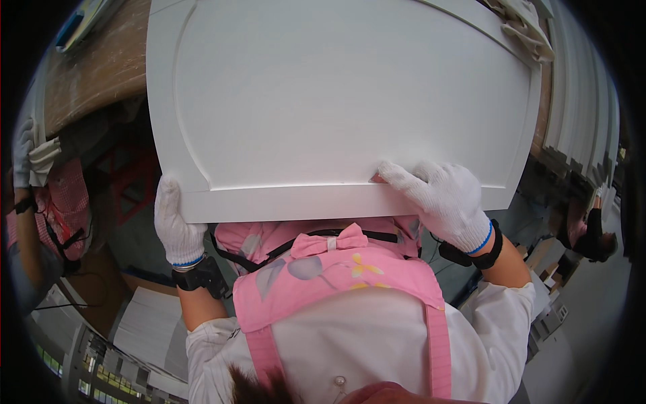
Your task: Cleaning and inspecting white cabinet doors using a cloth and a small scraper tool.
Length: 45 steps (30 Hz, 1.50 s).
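A large white panel (pixel 350 101) with a raised frame and a recessed middle lies in front of me, its near edge close to my body. My left hand (pixel 173 225), in a white knit glove, grips the panel's near left corner, thumb along the side; the fingers beneath are hidden. Above the near frame rail, toward the right, my gloved right hand (pixel 444 198) pinches a small reddish-brown piece of sandpaper (pixel 377 178), mostly covered by the fingers. Its tip meets the inner edge where the rail drops to the recess.
Under the panel is a brown-topped worktable (pixel 94 74). A crumpled beige cloth (pixel 525 30) lies by the far right corner. Long white boards (pixel 582 101) are stacked at right. On the left a co-worker's gloved hand (pixel 23 151) holds cloth; another person (pixel 592 232) is at far right.
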{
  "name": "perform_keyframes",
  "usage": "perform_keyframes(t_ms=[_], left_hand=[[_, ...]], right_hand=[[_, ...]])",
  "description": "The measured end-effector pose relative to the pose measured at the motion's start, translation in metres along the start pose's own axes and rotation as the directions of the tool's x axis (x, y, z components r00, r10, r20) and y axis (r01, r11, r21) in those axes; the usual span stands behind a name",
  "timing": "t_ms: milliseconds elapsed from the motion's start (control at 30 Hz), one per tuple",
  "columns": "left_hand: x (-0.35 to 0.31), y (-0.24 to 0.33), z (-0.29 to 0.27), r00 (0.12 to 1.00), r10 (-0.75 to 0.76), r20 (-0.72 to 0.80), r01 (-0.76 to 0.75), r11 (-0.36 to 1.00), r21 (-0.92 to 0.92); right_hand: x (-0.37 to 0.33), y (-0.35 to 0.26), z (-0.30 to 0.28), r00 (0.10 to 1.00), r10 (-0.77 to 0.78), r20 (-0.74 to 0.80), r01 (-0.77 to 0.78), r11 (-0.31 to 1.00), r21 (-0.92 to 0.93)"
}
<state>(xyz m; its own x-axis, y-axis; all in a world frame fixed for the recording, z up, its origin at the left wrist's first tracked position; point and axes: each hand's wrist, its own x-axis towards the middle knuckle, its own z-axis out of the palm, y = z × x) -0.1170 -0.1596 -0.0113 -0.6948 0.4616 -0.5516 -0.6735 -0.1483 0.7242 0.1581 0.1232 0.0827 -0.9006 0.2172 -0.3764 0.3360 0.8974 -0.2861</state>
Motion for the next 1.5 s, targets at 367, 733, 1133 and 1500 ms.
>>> perform_keyframes(t_ms=[367,733,1133,1500], left_hand=[[-0.005,0.013,0.001,1.0,0.015,0.017,-0.017,0.997,0.076],[-0.009,0.013,0.004,1.0,0.003,0.006,-0.003,1.0,0.022],[-0.012,0.022,0.003,0.999,0.017,0.043,-0.02,0.998,0.056],[-0.006,0.017,-0.005,0.999,0.011,0.049,-0.013,0.999,0.049]], right_hand=[[0.014,-0.008,0.015,0.959,-0.109,-0.262,0.135,0.987,0.082],[0.016,-0.008,0.009,0.96,-0.161,-0.229,0.174,0.984,0.036],[0.017,-0.001,-0.003,0.989,-0.109,-0.101,0.131,0.959,0.252],[-0.007,0.018,-0.001,0.952,0.022,-0.306,0.16,0.816,0.556]])
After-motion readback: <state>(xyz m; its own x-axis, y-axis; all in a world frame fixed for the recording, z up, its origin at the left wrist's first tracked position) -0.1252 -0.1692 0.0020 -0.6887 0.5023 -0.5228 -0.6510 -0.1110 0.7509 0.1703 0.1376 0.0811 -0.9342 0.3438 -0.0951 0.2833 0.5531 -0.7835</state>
